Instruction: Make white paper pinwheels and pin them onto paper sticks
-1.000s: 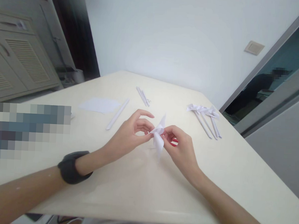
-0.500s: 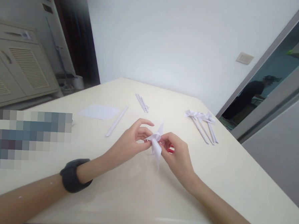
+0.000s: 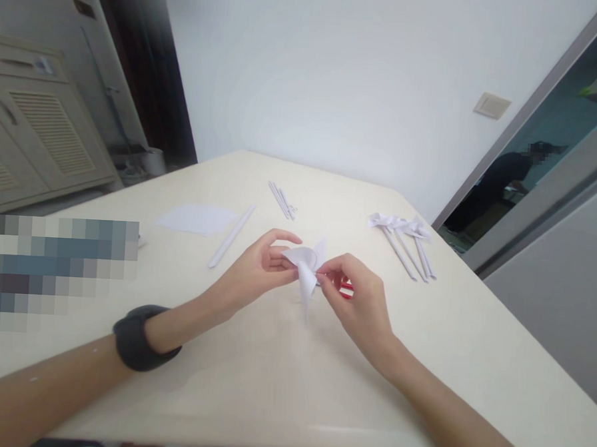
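A white folded paper pinwheel [image 3: 306, 267] hangs just above the cream table [image 3: 280, 376], pinched between both hands. My left hand [image 3: 259, 268] grips its left flap with thumb and fingers; a dark band sits on that wrist. My right hand [image 3: 359, 300] pinches the centre from the right side. A small red and white thing [image 3: 346, 290] shows under my right fingers; what it is I cannot tell.
Three finished paper pinwheels on rolled sticks [image 3: 402, 239] lie at the right. A rolled paper stick [image 3: 232, 235], a flat white sheet [image 3: 195, 218] and a few thin sticks [image 3: 281, 200] lie farther back. A person stands beyond the doorway [image 3: 505, 181].
The pinwheel has turned in my fingers and a flap has been folded over toward the left. Both hands stayed close together at the middle of the table.
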